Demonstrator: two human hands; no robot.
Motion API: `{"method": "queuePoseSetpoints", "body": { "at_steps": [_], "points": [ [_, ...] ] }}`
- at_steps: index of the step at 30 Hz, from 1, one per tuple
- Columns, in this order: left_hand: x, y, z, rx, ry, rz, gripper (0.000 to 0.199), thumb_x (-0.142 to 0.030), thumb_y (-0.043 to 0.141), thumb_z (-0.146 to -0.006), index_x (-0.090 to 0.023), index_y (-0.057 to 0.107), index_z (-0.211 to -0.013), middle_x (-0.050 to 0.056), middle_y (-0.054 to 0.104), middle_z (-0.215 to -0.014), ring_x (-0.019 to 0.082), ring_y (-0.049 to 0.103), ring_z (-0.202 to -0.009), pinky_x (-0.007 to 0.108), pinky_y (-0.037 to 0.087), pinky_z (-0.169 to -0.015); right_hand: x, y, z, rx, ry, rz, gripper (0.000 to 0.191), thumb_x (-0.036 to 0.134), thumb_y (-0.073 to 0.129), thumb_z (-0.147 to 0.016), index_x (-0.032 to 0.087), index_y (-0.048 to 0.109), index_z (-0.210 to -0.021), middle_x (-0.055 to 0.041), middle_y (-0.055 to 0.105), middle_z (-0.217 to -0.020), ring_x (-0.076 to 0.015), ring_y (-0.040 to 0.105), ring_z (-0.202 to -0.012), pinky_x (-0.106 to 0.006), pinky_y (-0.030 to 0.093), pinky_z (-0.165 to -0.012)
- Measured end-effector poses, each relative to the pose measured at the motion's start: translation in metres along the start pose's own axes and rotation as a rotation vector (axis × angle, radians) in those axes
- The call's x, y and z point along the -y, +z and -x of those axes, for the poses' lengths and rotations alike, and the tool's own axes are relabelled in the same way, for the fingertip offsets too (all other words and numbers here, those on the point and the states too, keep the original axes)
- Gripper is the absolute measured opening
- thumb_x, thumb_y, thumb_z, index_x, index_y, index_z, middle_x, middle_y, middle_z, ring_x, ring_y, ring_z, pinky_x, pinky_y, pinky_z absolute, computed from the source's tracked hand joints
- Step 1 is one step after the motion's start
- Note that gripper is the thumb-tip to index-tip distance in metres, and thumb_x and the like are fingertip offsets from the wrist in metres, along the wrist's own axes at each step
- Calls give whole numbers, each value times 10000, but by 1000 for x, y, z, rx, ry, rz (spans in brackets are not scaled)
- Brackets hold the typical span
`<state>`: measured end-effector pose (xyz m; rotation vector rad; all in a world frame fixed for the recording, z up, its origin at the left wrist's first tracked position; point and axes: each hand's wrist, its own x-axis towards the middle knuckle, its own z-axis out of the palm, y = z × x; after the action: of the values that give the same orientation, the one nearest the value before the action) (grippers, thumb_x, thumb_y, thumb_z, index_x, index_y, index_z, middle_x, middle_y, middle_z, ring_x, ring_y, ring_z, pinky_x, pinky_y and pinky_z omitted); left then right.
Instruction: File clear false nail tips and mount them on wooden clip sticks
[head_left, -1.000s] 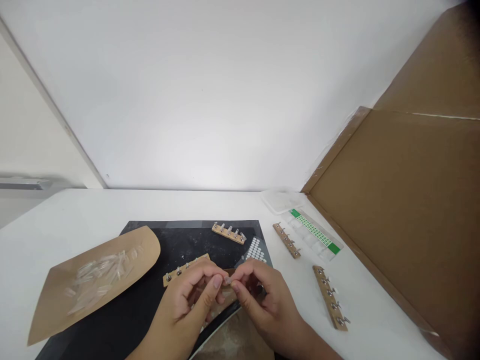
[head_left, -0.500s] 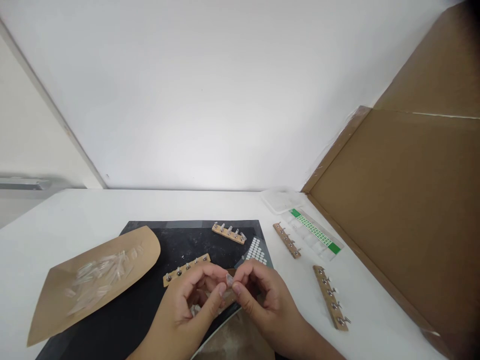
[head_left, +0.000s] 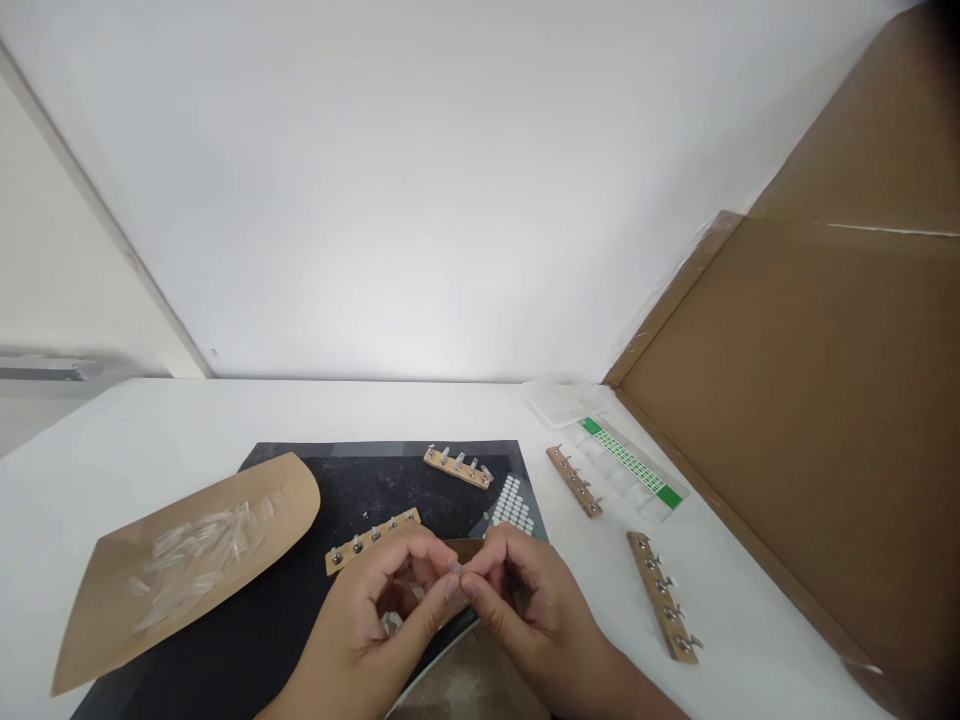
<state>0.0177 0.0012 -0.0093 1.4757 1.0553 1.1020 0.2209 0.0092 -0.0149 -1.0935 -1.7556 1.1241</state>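
Thumb and fingertips of my left hand (head_left: 379, 610) pinch a small clear plastic piece (head_left: 455, 567). From the other side my right hand (head_left: 536, 600) pinches the same piece, so the fingertips of both hands nearly meet. The fingers hide most of it, and its exact kind cannot be made out. Just beyond my left hand lies a wooden strip (head_left: 382, 532) with a row of metal studs carrying clear tips. A brown tray or sheet (head_left: 472, 550) shows partly behind and below the hands.
A brown curved tray (head_left: 289, 475) with clear plastic tubes (head_left: 202, 545) lies left on the black mat (head_left: 330, 490). More studded wooden strips (head_left: 459, 468) stand at the back and right. White oval stickers (head_left: 514, 505), a green-labelled clear case (head_left: 630, 460) and a cardboard wall (head_left: 810, 430) are right.
The fingertips have closed in further around the clear piece, and less of it shows. Both hands stay in nearly the same place.
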Motion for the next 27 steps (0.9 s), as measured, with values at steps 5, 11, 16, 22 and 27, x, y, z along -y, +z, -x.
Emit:
{"method": "queuePoseSetpoints", "body": {
  "at_steps": [5, 11, 16, 22, 27],
  "points": [
    [-1, -1, -1, 13, 66, -76, 192, -386, 678, -1016, -219, 715, -929, 12, 651, -803, 130, 615, -663, 180, 492, -559, 0, -1, 1, 21, -32, 49, 241, 399, 628, -1062, 218, 613, -903, 40, 544, -727, -125, 474, -623, -258, 368, -588],
    [2, -3, 1, 62, 95, -157, 201, -383, 614, -1049, -230, 682, -939, 24, 664, -836, 147, 599, -672, 210, 492, -572, 3, -1, 4, 30, -58, 92, 203, 361, 624, -1056, 220, 606, -912, 43, 533, -712, -121, 460, -596, -250, 359, -555],
    [8, -4, 2, 71, 136, -260, 184, -366, 573, -1072, -240, 646, -962, 22, 641, -852, 156, 569, -678, 232, 464, -585, 2, -1, 3, 18, -90, 124, 182, 330, 617, -1052, 223, 597, -907, 45, 536, -717, -119, 462, -592, -248, 357, -550],
    [12, -3, 4, 103, 176, -285, 151, -325, 529, -1090, -245, 619, -999, 32, 638, -910, 166, 559, -711, 246, 445, -592, 2, -2, 2, 17, -129, 178, 180, 317, 597, -1059, 225, 587, -905, 46, 547, -713, -116, 465, -580, -251, 354, -546],
    [12, -4, 2, 96, 245, -322, 111, -256, 524, -1088, -243, 615, -1027, 32, 645, -954, 159, 560, -724, 263, 441, -632, 0, -2, 3, 3, -162, 233, 177, 306, 588, -1062, 226, 584, -904, 31, 582, -739, -119, 501, -600, -258, 364, -565]
  ]
}}
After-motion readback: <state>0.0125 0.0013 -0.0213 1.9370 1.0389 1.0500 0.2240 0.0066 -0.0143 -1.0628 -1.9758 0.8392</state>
